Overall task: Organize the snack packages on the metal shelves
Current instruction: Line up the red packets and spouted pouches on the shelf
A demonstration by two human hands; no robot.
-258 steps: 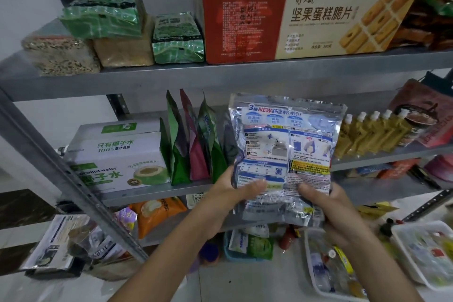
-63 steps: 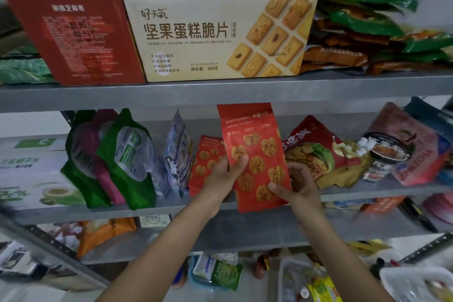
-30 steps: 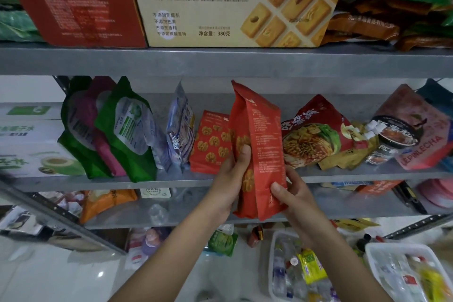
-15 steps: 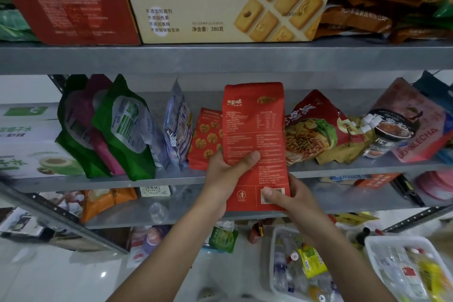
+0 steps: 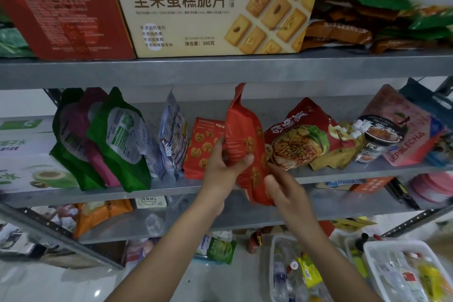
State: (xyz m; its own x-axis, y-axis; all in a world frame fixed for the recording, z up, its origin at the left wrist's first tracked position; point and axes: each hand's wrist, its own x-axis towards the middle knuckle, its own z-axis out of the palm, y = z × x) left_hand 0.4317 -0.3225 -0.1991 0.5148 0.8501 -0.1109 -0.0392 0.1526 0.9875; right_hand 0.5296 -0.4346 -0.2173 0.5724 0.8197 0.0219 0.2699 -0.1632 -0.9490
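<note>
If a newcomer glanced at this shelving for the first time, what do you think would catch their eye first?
Most likely the red snack pouch, which the left hand grips edge-on in front of the middle shelf, with the blurred right hand at its lower edge. Next comes the big cream biscuit box on the upper shelf, then the leaning green pouches further left on the middle shelf.
</note>
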